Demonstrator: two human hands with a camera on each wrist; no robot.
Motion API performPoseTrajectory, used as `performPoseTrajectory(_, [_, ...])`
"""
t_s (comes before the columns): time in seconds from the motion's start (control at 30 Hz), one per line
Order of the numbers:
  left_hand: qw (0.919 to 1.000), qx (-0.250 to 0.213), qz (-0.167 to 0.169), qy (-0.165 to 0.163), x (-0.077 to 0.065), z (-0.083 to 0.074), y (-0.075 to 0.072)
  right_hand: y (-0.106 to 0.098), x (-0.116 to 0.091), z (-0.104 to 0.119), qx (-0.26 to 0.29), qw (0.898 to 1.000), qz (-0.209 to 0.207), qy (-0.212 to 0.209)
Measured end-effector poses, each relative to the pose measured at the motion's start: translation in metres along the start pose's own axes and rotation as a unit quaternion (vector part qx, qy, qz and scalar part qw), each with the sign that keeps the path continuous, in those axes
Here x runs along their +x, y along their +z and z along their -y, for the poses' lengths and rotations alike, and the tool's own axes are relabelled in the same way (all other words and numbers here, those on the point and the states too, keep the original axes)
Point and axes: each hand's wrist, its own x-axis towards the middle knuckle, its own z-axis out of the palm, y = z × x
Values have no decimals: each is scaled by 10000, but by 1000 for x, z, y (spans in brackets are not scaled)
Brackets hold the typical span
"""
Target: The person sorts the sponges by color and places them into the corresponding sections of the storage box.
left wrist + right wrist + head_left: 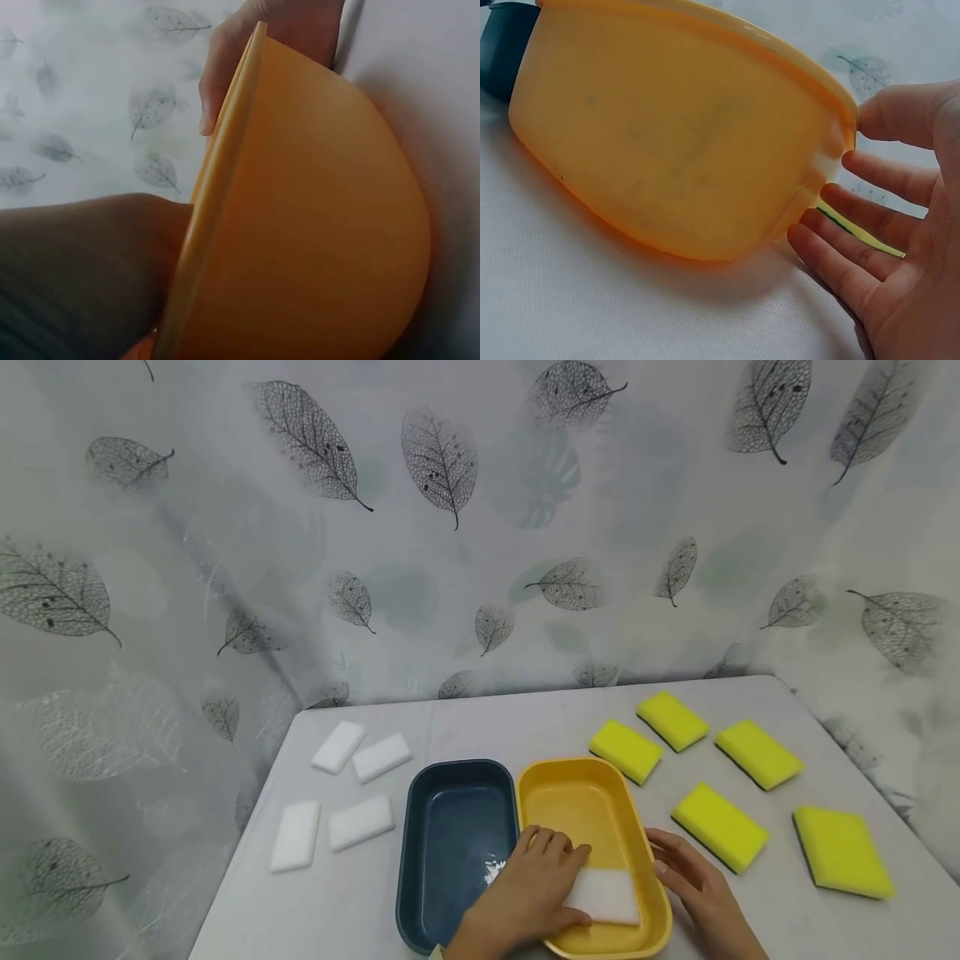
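A white sponge (604, 896) lies in the near end of the yellow tray (576, 772). My left hand (531, 887) reaches over the tray's left side and grips the sponge by its left end, thumb on the near edge and fingers on the far one. In the left wrist view the tray's wall hides those fingers. At the tray's right side, the fingertips of my right hand (697, 887) touch the outer wall just under the rim. Its fingers (885, 176) are spread and nearly straight in the right wrist view.
A dark blue tray (408, 852) stands against the yellow tray's left side. Several white sponges (361, 822) lie on the left of the white table (247, 910). Several yellow sponges (722, 827) with dark undersides lie on the right. A leaf-print curtain (465, 577) hangs behind.
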Motion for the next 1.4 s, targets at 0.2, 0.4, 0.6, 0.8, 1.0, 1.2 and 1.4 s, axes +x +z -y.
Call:
performPoseTrajectory(0.2, [9995,-166,11,279,-5,3,-3,-1,0,-2,-68,9999,-1,145])
performPoseTrajectory(0.4, [9979,-228,-115,593,-12,10,-15,-1,-1,-1,-133,9998,-30,170])
performPoseTrajectory(0.6, [9949,-332,-584,759,-20,21,-30,-1,-1,2,-60,9999,17,79])
performPoseTrajectory(0.8, [9863,-430,-1476,594,-28,40,-46,-1,-1,4,-61,10000,34,40])
performPoseTrajectory(1.0, [9801,-599,-1892,53,-37,62,-54,0,1,5,-34,10000,59,-9])
performPoseTrajectory(1.2, [9681,-760,-2355,-394,-43,81,-54,3,0,5,-83,10000,28,-10])
performPoseTrajectory(1.4, [9480,-1370,-2769,-760,-47,100,-52,2,-1,4,-78,10000,47,-31])
